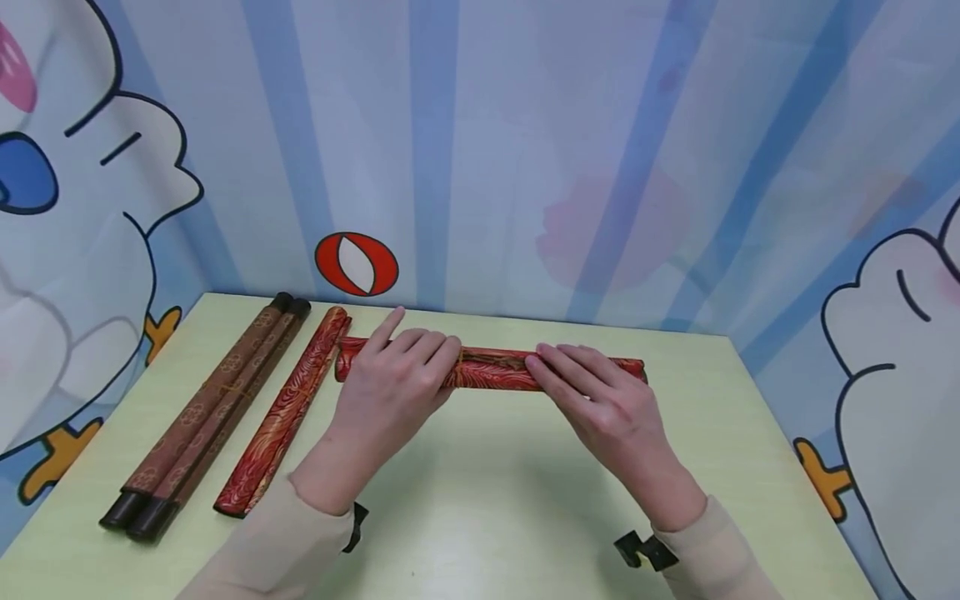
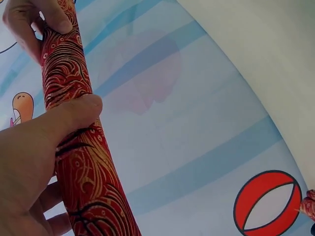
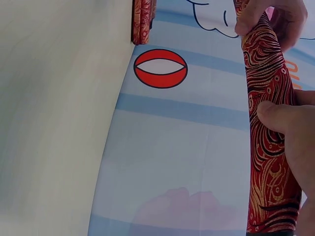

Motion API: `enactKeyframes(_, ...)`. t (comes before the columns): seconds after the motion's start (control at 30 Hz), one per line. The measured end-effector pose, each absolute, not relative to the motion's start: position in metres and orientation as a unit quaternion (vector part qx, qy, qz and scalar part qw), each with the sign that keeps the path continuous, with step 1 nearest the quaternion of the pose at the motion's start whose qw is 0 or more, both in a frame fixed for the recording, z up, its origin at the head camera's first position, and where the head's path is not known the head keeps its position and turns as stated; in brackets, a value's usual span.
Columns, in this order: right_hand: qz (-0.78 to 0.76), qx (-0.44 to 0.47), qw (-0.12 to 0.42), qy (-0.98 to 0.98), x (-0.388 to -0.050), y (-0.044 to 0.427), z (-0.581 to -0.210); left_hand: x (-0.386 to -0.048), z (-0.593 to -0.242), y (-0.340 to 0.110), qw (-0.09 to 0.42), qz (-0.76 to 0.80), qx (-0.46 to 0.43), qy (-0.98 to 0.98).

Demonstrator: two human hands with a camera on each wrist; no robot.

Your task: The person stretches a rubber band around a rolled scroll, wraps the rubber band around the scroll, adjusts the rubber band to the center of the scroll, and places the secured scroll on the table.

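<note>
A red roll (image 1: 495, 379) with gold and black swirls lies crosswise between both hands, held up off the table. Around it, beside the left fingers, runs a thin yellowish cord (image 1: 459, 367). My left hand (image 1: 393, 371) grips its left part, thumb (image 2: 83, 110) across the near face and index finger raised. Nearer the other end, my right hand (image 1: 600, 392) holds it with fingers over the top and thumb (image 3: 275, 115) against the near side. Both palms hide parts of the roll.
Left of the hands, a second red patterned roll (image 1: 288, 417) lies slanted on the pale table (image 1: 480, 517). Beside it lies a longer brown pair of rolls (image 1: 217, 400) with black ends, tied by a cord. A printed blue-striped curtain (image 1: 480, 150) stands behind the table.
</note>
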State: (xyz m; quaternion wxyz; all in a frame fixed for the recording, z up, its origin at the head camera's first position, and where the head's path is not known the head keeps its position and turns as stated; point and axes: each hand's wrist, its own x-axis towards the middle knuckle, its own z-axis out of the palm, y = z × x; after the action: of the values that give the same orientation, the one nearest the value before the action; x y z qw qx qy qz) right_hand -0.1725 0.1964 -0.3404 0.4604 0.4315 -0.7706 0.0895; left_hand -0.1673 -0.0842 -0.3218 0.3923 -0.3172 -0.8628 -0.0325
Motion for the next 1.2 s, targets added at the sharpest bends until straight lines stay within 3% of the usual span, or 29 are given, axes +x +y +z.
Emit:
enactKeyframes(0.7, 0.063, 0.42, 0.426, -0.799, -0.171, 0.198, -0.351, -0.165, -0.317, -0.063, 0.304, -0.056, -0.301, -0.902)
enactKeyframes(0.83, 0.049, 0.415, 0.427, -0.802, -0.17, 0.202, -0.348, -0.162, -0.318, -0.073, 0.333, -0.039, -0.3, -0.893)
enactKeyframes(1.1, 0.073, 0.418, 0.46, -0.78, -0.166, 0.2, -0.345, -0.164, -0.336, -0.08, 0.458, -0.009, -0.322, -0.828)
enactKeyframes(1.2, 0.085, 0.419, 0.464, -0.776, -0.164, 0.198, -0.344, -0.166, -0.337, -0.077, 0.472, -0.017, -0.327, -0.818)
